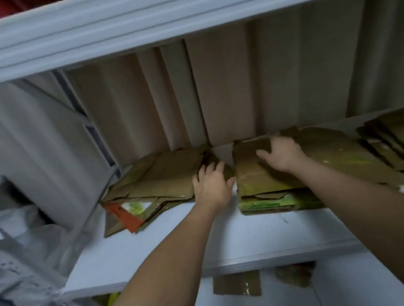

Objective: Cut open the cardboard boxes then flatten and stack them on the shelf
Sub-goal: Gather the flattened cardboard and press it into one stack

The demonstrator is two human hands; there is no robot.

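Three piles of flattened brown cardboard boxes lie on a white shelf [157,253]. My left hand [212,184] rests with spread fingers on the right edge of the left pile [158,180], which has an orange and green printed piece at its bottom. My right hand [281,153] presses flat on top of the middle pile [262,186], whose lower layers show green print. A third pile [401,142] sits at the far right. No cutting tool is visible.
Tall cardboard sheets [226,87] stand upright against the back of the shelf. Another white shelf board [180,12] runs overhead. Grey plastic bags [13,249] bulge at the left. Cardboard scraps [236,284] lie on the level below.
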